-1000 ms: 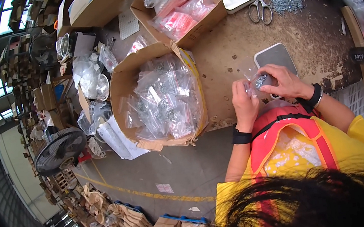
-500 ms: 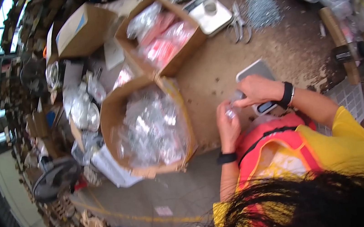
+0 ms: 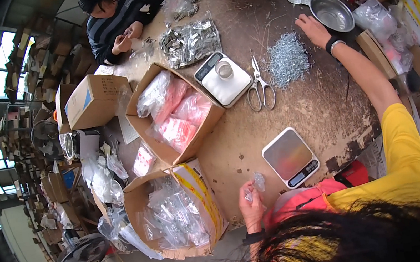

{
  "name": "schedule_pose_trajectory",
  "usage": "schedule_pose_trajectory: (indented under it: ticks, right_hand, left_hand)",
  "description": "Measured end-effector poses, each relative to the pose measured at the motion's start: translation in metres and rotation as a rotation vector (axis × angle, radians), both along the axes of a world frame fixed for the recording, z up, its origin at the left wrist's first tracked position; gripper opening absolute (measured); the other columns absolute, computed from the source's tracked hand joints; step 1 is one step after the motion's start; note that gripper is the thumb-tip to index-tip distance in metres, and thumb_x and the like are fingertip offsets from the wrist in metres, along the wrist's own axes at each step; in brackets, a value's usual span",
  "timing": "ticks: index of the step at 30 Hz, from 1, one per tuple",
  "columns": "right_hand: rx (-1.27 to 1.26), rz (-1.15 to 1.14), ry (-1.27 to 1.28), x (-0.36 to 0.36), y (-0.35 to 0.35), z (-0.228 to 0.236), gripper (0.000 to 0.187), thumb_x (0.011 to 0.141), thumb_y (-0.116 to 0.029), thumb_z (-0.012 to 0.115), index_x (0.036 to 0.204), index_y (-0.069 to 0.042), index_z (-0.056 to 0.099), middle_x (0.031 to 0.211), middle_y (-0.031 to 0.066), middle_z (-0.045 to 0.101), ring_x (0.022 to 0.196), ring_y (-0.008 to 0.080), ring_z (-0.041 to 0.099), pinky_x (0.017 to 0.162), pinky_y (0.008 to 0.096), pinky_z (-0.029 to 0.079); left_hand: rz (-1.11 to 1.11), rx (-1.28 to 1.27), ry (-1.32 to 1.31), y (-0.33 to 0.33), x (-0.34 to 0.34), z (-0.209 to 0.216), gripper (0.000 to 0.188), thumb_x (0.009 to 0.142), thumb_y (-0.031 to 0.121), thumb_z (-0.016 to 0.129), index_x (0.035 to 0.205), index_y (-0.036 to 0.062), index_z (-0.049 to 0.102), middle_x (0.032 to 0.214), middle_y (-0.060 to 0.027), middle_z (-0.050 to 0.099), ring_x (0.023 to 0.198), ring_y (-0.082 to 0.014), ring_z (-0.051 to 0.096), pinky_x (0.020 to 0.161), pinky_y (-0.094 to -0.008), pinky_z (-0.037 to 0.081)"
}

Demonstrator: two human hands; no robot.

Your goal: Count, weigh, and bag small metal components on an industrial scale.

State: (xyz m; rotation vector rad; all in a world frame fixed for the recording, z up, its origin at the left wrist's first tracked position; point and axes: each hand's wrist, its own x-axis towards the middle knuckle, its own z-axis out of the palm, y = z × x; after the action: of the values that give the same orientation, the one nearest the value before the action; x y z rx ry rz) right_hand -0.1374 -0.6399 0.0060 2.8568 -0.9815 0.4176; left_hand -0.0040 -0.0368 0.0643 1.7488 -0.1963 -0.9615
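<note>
My right hand (image 3: pixel 313 31) is stretched way out over the counter (image 3: pixel 227 144), between the heap of small silvery fasteners (screws, I think) (image 3: pixel 288 59) and the stainless steel bowl (image 3: pixel 334 10). Fingers are loosely bent, and honestly I can't tell if anything's pinched under the tips. My left hand (image 3: pixel 251 203) is down by my red apron (image 3: pixel 304 198), closed on a crumpled clear plastic bag (image 3: pixel 259 181) that pokes out just beside the front digital scale (image 3: pixel 287 157), not touching it. Can't make out what's inside.

Stuff that could bite me: if my left grip goes slack while I'm stretched like this, the bag could sag, and if its mouth is unsealed, whatever's in there could spill. A sloppy sweep of my right hand could scatter the heap, and a stray knuckle could knock the bowl. The scissors (image 3: pixel 259 90) lie near the heap with blades pointing away from me, so a careless drag across there could mean a nick. Bumping the scale with the bag could throw its reading off.
</note>
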Motion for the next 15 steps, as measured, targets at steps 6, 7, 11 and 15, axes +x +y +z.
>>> schedule_pose_trajectory:
  ticks: [6,7,11,15]
  right_hand:
    - [0.039,0.280,0.187,0.018,-0.040,-0.011,0.030,0.085,-0.001,0.058,0.114,-0.009,0.058,0.118,0.0117,0.055,0.106,0.0348,0.058,0.091,0.0440,0.052]
    - [0.156,0.347,0.169,0.017,-0.035,-0.008,0.036,0.081,0.003,0.061,0.115,-0.010,0.059,0.118,0.0122,0.055,0.106,0.0353,0.059,0.092,0.0448,0.052]
    - [0.449,0.477,0.033,0.009,0.011,0.010,0.046,0.074,0.013,0.059,0.116,-0.008,0.059,0.118,0.0139,0.058,0.111,0.0383,0.059,0.097,0.0429,0.050]
    - [0.878,0.230,-0.378,-0.041,0.033,-0.005,0.052,0.077,0.004,0.071,0.126,-0.007,0.057,0.123,0.0066,0.059,0.116,0.0229,0.059,0.100,0.0344,0.049]
  left_hand:
    - [0.029,-0.043,0.017,-0.010,-0.011,-0.008,0.023,0.102,0.008,0.055,0.124,0.0017,0.059,0.082,0.0017,0.056,0.064,-0.0054,0.051,0.056,-0.0203,0.040]
    - [0.031,-0.018,0.013,-0.011,-0.011,-0.007,0.022,0.102,0.008,0.055,0.124,0.0020,0.059,0.082,0.0015,0.056,0.063,-0.0053,0.051,0.055,-0.0203,0.040]
    - [0.073,-0.025,0.030,-0.013,-0.017,-0.007,0.022,0.102,0.008,0.055,0.122,0.0028,0.060,0.081,0.0020,0.056,0.063,-0.0052,0.051,0.055,-0.0205,0.040]
    - [-0.009,-0.049,-0.022,0.000,-0.007,-0.015,0.021,0.102,0.007,0.055,0.121,0.0032,0.061,0.080,0.0022,0.056,0.063,-0.0053,0.051,0.055,-0.0205,0.040]
